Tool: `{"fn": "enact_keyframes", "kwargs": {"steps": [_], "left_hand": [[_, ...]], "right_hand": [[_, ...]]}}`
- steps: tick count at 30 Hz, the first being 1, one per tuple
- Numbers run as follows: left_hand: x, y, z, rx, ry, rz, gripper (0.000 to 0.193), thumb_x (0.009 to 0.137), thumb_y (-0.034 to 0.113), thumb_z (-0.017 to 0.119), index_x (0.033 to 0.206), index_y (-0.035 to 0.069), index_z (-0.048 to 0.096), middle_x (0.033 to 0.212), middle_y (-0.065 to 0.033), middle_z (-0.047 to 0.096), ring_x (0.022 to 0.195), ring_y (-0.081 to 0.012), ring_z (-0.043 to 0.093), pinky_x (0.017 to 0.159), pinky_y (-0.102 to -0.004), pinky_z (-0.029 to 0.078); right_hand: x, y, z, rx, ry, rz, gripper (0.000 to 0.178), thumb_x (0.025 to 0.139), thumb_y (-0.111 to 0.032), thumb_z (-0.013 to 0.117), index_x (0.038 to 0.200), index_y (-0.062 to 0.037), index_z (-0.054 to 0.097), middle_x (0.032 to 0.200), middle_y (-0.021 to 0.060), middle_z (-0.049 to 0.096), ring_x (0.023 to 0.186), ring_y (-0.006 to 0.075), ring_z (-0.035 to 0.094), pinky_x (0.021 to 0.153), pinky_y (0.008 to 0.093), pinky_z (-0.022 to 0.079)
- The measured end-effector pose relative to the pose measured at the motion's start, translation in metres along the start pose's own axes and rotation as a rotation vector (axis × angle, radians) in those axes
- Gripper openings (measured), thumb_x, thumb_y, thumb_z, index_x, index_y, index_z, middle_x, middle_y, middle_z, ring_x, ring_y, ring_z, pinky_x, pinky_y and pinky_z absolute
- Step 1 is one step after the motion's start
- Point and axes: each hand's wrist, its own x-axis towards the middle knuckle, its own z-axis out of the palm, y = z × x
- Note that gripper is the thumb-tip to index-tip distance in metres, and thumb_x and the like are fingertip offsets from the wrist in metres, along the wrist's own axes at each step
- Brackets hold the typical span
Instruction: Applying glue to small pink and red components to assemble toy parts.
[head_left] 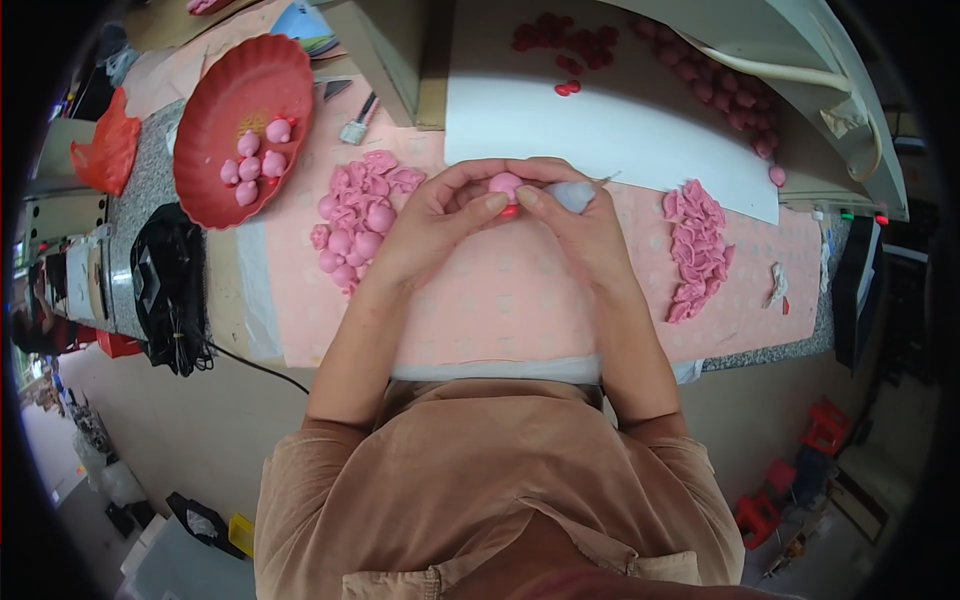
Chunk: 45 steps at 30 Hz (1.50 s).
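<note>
At the middle of the table, both hands meet over a small pink ball with a flat red piece at its near side. My left hand is closed around the ball, its thumb against the lower edge. With the thumb and fingers of my right hand I press the other side of the ball. That same hand also keeps a translucent squeeze bottle with a thin tip, pointing right. Beside my left forearm lie ruffled pink pieces and smooth pink balls. My fingers partly hide the ball.
A red scalloped basin at the far left contains several pink balls with red bits. Ruffled pink strips lie right. Red pieces and a row of pink balls rest on white paper under a shelf. A black bag hangs left.
</note>
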Motion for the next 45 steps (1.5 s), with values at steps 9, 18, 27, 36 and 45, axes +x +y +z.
{"fn": "enact_keyframes", "kwargs": {"steps": [9,18,27,36,45], "left_hand": [[-0.060,0.024,-0.012,0.145,0.154,0.261,0.032,0.086,0.001,0.064,0.115,0.001,0.050,0.111,-0.0087,0.058,0.093,-0.0144,0.062,0.073,-0.0260,0.052],[-0.136,0.055,-0.132,0.043,0.704,0.581,0.032,0.096,0.016,0.053,0.125,0.003,0.051,0.117,-0.0066,0.059,0.105,-0.0149,0.057,0.091,-0.0348,0.046],[-0.127,0.106,-0.161,0.231,0.924,0.878,0.033,0.094,0.015,0.058,0.123,-0.001,0.054,0.112,-0.0076,0.062,0.101,-0.0129,0.059,0.087,-0.0279,0.048],[-0.147,0.137,-0.210,-0.100,0.812,0.957,0.034,0.093,0.010,0.058,0.125,0.000,0.051,0.108,-0.0089,0.060,0.079,-0.0101,0.057,0.074,-0.0277,0.052],[-0.136,0.135,-0.204,0.153,0.964,0.973,0.040,0.093,0.002,0.053,0.132,-0.003,0.043,0.128,-0.0172,0.052,0.105,-0.0193,0.057,0.086,-0.0316,0.053]], "right_hand": [[-0.006,-0.011,0.015,0.163,-0.100,0.053,0.020,0.088,-0.002,0.061,0.107,0.0017,0.063,0.108,0.0091,0.064,0.100,0.0169,0.060,0.089,0.0285,0.048],[0.027,-0.008,0.096,-0.659,-0.352,-0.370,0.020,0.083,-0.005,0.066,0.102,-0.0017,0.065,0.103,0.0108,0.064,0.093,0.0197,0.062,0.083,0.0283,0.048],[0.105,0.017,0.184,-0.859,-0.393,-0.318,0.033,0.082,-0.016,0.063,0.112,-0.0052,0.061,0.102,0.0223,0.063,0.094,0.0360,0.062,0.082,0.0389,0.048],[0.052,-0.054,0.187,-1.086,-0.407,-0.135,0.024,0.083,-0.008,0.060,0.106,-0.0020,0.063,0.094,0.0140,0.067,0.084,0.0228,0.066,0.078,0.0299,0.050],[0.218,0.006,0.346,-0.669,-0.626,-0.627,0.023,0.085,-0.022,0.065,0.099,-0.0038,0.068,0.089,0.0106,0.070,0.080,0.0169,0.065,0.075,0.0314,0.051]]}}
